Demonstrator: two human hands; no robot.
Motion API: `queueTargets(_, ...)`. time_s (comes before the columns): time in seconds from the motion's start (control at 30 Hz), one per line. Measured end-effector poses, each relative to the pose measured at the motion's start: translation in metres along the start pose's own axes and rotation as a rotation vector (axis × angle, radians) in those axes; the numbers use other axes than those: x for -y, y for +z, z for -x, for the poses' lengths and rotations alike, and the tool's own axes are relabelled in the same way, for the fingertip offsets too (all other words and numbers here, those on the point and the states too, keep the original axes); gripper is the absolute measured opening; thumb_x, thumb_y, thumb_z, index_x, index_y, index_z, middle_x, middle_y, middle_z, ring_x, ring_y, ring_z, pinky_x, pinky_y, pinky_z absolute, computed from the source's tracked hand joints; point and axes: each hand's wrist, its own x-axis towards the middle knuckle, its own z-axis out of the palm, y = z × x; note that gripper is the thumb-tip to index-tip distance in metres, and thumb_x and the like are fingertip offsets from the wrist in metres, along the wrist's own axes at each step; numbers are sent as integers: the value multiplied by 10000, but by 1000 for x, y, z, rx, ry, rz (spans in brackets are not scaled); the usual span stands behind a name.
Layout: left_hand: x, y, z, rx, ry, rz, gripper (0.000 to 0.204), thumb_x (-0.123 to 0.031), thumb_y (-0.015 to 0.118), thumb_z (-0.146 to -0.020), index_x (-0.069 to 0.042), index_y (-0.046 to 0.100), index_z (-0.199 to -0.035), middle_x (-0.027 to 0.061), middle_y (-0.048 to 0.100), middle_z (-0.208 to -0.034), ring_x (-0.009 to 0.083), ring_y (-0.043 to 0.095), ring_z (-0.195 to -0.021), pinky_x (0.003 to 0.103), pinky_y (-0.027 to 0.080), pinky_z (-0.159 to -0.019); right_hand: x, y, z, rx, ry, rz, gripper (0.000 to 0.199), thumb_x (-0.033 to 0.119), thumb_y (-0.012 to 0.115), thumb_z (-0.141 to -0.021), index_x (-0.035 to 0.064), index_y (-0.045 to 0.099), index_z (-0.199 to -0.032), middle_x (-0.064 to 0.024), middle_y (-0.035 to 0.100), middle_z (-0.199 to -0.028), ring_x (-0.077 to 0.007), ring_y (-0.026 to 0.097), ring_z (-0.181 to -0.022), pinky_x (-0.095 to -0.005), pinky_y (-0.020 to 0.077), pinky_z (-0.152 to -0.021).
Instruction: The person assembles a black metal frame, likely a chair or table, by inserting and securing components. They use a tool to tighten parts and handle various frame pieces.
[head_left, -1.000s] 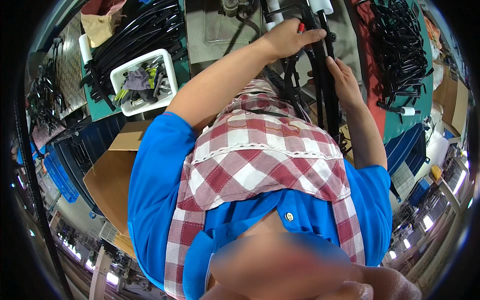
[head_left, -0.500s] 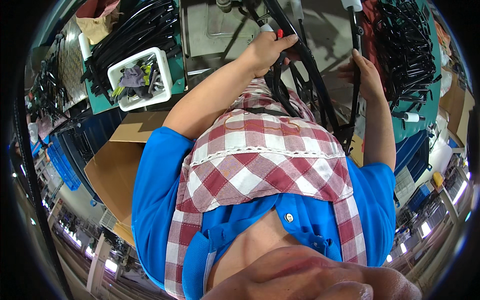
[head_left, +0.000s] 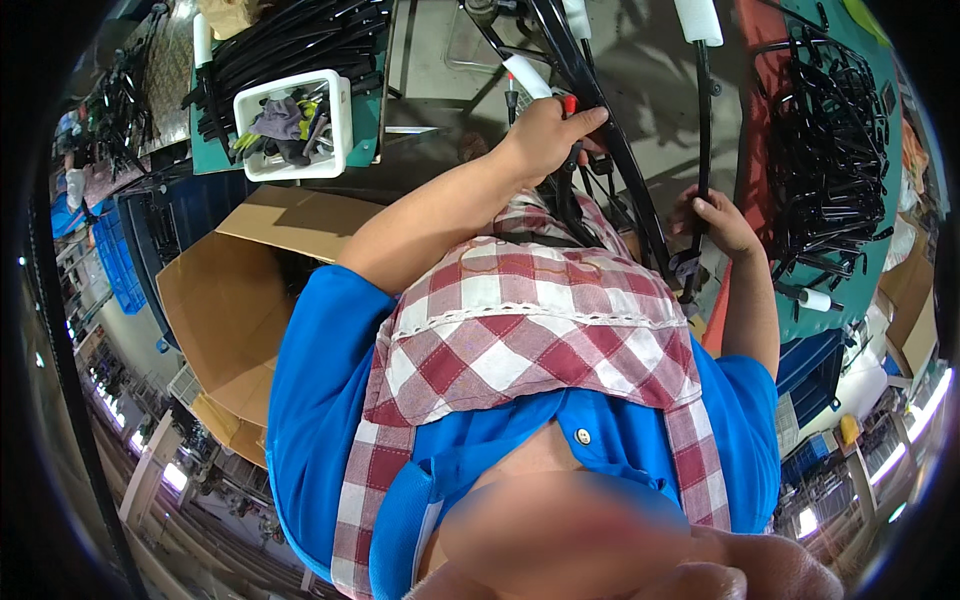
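Note:
A black tubular frame stands in front of me, its thick black tube slanting down toward my apron. My left hand is closed around a black, red-tipped piece, thumb against the thick tube; what that piece is, I cannot make out. My right hand curls round a thinner black tube, low down, just above a dark bracket where the tubes meet. A white foam sleeve covers the thin tube's far end. Another white sleeve is beside my left hand.
On the left, a white bin holds gloves and small items beside stacked black tubes. An open cardboard box stands below. Bent black metal parts cover the green-topped table at right, with a red strip along its edge.
My right hand has slid down the thin tube toward the bracket, its fingers now curled round it. My left hand keeps its grip beside the thick tube. The whole view has shifted slightly.

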Motion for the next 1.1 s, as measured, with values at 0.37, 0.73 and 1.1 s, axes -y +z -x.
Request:
queueTargets(0.37,17,-2,2,-19,-61,86,247,-221,625,-978,26,627,-975,111,716,-913,194,702,-776,283,504,-548,-48,123,15,-678,-502,1005,648,161,814,-734,70,526,-1308,-178,580,-1204,-373,571,-1115,-442,468,-955)
queueTargets(0.73,-2,3,8,21,-37,49,176,-161,679,-936,4,661,-995,77,715,-869,130,617,-688,275,494,-641,-19,100,17,-394,-63,994,369,253,723,-852,-22,625,-1079,-266,660,-831,-434,658,-814,-464,515,-684)
queueTargets(1.1,3,-8,2,-141,-68,229,148,-129,683,-923,-19,637,-1010,72,684,-860,136,612,-690,277,489,-605,5,126,34,-445,-92,1059,302,212,654,-866,-26,561,-1026,-265,636,-771,-454,641,-806,-523,503,-699)
